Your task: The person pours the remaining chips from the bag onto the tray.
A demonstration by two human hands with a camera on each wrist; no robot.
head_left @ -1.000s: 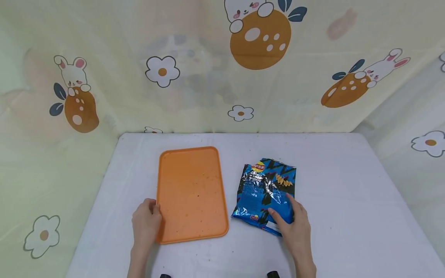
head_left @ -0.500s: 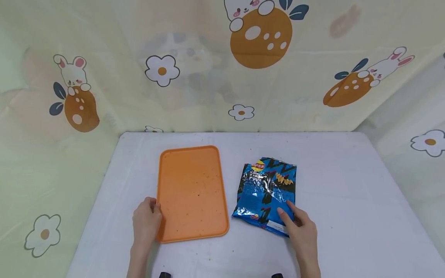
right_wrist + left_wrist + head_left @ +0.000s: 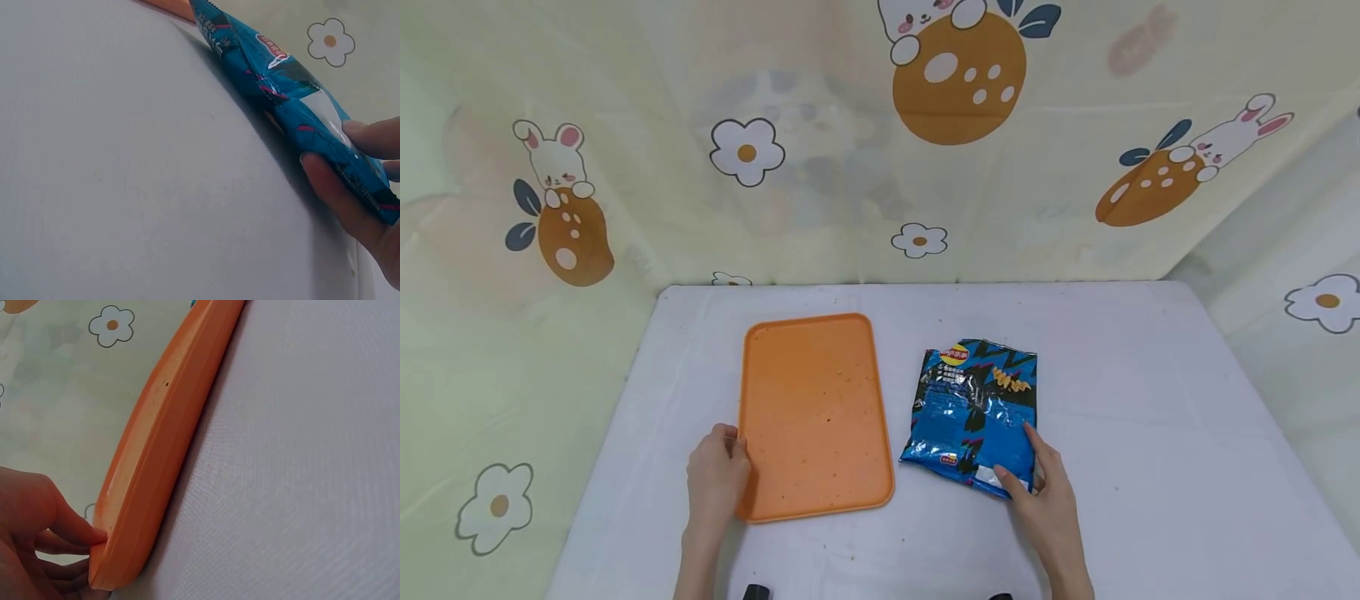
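An orange tray [image 3: 812, 417] lies on the left half of the table, dotted with small dark crumbs. My left hand [image 3: 718, 471] grips its left edge near the front corner; the left wrist view shows the thumb [image 3: 81, 531] over the rim and the other fingers beneath. To the right of the tray is a shiny blue chip bag [image 3: 973, 417] with a yellow logo and a picture of chips. My right hand [image 3: 1047, 504] pinches the bag's near right corner. In the right wrist view that edge of the bag is tilted up off the table between thumb and fingers.
The white table [image 3: 1150, 400] has a few crumbs near its front. Behind and beside it hang cream curtains [image 3: 820, 225] printed with rabbits and flowers. Two black objects poke in at the bottom edge, one being a dark cap [image 3: 757, 592].
My right hand first slid toward the bag's near right corner, then closed on it, and the bag shifted very slightly. My left hand and the tray have stayed put.
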